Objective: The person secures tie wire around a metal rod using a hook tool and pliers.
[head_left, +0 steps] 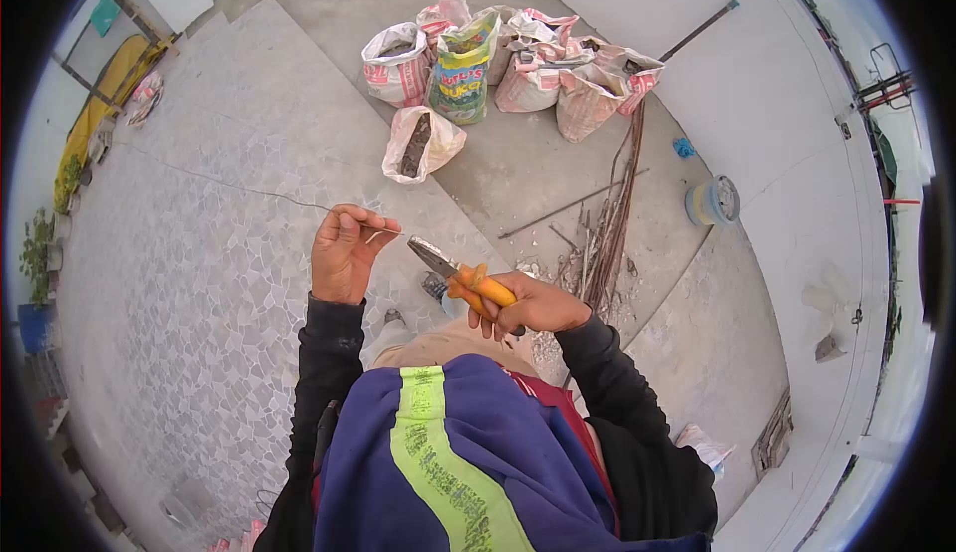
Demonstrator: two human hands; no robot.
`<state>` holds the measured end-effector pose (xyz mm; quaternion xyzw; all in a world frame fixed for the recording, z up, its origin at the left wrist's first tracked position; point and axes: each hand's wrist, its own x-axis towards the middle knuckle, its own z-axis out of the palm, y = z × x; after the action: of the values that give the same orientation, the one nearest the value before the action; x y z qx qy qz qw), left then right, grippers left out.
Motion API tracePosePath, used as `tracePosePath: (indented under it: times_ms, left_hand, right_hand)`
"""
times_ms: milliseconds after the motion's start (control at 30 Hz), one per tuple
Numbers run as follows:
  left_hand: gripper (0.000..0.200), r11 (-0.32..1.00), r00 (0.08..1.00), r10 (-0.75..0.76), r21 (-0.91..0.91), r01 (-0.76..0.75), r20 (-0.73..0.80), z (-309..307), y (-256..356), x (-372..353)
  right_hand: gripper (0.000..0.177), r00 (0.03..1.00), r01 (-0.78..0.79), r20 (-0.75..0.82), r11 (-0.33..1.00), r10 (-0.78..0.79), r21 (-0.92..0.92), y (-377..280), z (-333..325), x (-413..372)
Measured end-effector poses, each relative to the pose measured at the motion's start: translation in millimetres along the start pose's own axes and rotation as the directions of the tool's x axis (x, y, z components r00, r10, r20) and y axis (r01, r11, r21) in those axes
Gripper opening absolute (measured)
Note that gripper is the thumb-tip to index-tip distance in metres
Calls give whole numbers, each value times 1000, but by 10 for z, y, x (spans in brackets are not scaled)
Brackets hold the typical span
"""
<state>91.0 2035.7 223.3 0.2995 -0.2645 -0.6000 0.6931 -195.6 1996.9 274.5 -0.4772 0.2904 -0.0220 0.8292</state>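
Observation:
Between the fingertips and thumb of my left hand (342, 258) is pinched a thin wire (239, 188), which trails away to the far left above the tiled floor. Its short end sticks out to the right of my fingers. My right hand (538, 303) is wrapped around the orange handles of a pair of pliers (435, 256). The metal jaws point up and left, right at the wire's end. Both hands are in front of my body, at about waist height in the view.
Several filled sacks (460, 69) stand ahead on the concrete, one (423, 144) nearer with its mouth open. Long thin rods (619, 214) and rubble (548, 348) lie to the right. A bucket (712, 201) stands by the white wall (787, 104). Patterned tiles (199, 283) cover the left floor.

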Motion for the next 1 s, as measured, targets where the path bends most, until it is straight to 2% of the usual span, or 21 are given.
tracePosePath:
  times_ms: [33, 67, 133, 167, 200, 233, 300, 367, 467, 500, 533, 567, 633, 667, 700, 767, 800, 900, 1000]
  left_hand:
    - [19, 999, 998, 25, 21, -26, 50, -49, 27, 99]
    - [19, 999, 993, 40, -23, -37, 109, -42, 45, 170]
    - [19, 994, 983, 92, -68, -82, 156, 175, 140, 261]
    - [19, 994, 974, 81, -84, -65, 213, 230, 144, 330]
    - [19, 990, 967, 134, -76, -120, 217, 264, 174, 388]
    - [19, 982, 959, 187, -71, -176, 214, 318, 191, 447]
    - [18, 980, 939, 192, -103, -169, 284, 531, 276, 586]
    - [18, 960, 928, 254, -192, -206, 271, 698, 388, 725]
    - [20, 935, 873, 313, -283, -214, 375, 1027, 630, 885]
    - [21, 915, 846, 358, -328, -234, 395, 1067, 719, 958]
    - [18, 910, 832, 338, -377, -171, 440, 1129, 781, 1033]
    - [18, 909, 824, 352, -373, -188, 444, 1210, 803, 1093]
    - [16, 904, 783, 400, -348, -250, 477, 1323, 905, 1189]
    - [14, 899, 752, 424, -337, -280, 505, 1383, 956, 1220]
    - [14, 887, 746, 454, -326, -327, 487, 1446, 1002, 1261]
    - [11, 896, 740, 438, -315, -313, 510, 1524, 1025, 1258]
    - [11, 891, 748, 449, -312, -330, 489, 1542, 1040, 1279]
    - [9, 881, 720, 473, -292, -373, 508, 1656, 1100, 1402]
    - [10, 874, 698, 486, -317, -370, 525, 1754, 1112, 1501]
  right_hand:
    - [18, 998, 36, -49, 999, -34, 30, 26, 91, -120]
    - [19, 980, 98, -177, 995, -92, 22, 14, 212, -283]
    - [17, 892, 204, -407, 979, -195, -22, 71, 436, -594]
    - [17, 863, 232, -453, 972, -224, -38, 56, 543, -765]
    - [16, 709, 345, -619, 932, -337, -111, 16, 667, -957]
    - [14, 515, 431, -745, 879, -424, -203, 1, 756, -1149]
    - [13, 224, 585, -868, 773, -444, -244, -2, 822, -1542]
    - [13, 9, 639, -932, 719, -363, -274, -15, 747, -1936]
    - [14, -344, 597, -884, 653, -318, -467, 84, 389, -2438]
    - [15, -436, 561, -837, 628, -329, -539, 94, 277, -2576]
    - [15, -503, 523, -796, 614, -338, -591, 41, 202, -2707]
    - [15, -563, 483, -749, 596, -350, -642, -40, 172, -2816]
    - [16, -621, 354, -654, 589, -432, -726, -235, 178, -2966]
    - [15, -622, 230, -602, 618, -500, -751, -300, 152, -3020]
    - [14, -613, 100, -550, 636, -567, -765, -328, 147, -3038]
    - [15, -514, -73, -456, 566, -727, -821, -405, 195, -3017]
    - [16, -437, -84, -416, 497, -797, -864, -465, 200, -2956]
    - [17, -381, -32, -412, 458, -827, -889, -619, 297, -2661]
    - [16, -376, -48, -437, 488, -817, -872, -701, 523, -2462]
